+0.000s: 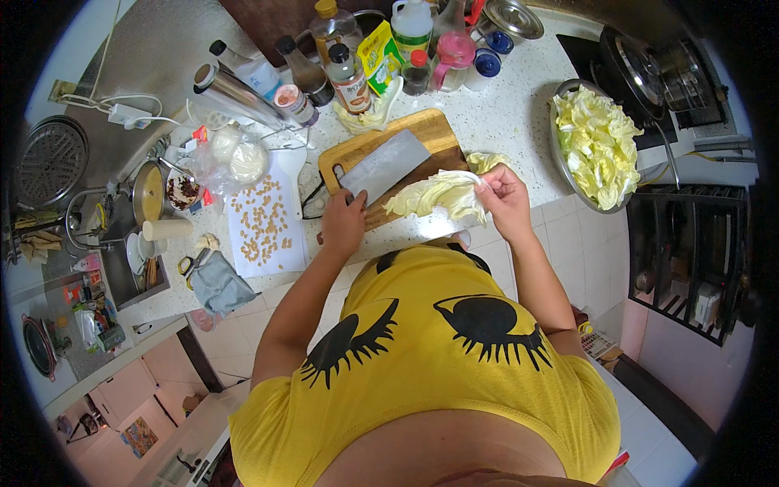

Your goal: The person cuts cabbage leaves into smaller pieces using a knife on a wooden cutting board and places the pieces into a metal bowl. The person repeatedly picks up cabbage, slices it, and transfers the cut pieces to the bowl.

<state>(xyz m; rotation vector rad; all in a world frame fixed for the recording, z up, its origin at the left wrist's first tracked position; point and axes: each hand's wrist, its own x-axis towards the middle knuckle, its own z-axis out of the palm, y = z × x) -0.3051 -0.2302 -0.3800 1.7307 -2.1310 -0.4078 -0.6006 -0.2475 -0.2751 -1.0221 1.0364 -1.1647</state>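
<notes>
My left hand (345, 217) is closed round the handle of a cleaver (385, 166), whose broad grey blade lies flat over a wooden cutting board (438, 130). In my right hand (505, 199), fingers and thumb pinch a pale cabbage leaf (438, 195) by one end. The leaf hangs across the board's near right corner, beside the blade. Behind my right hand, another piece of cabbage (484, 161) lies at the board's right edge, partly hidden. Torn cabbage leaves (596, 146) fill a metal bowl (560, 157) on the right.
Bottles (349, 81) and jars crowd behind the board, with a cabbage piece (365, 119) before them. Peanut-like pieces (264, 227) cover a white sheet on the left. Scissors (191, 264) and a grey cloth (221, 282) sit at the counter edge. A stove (580, 57) stands far right.
</notes>
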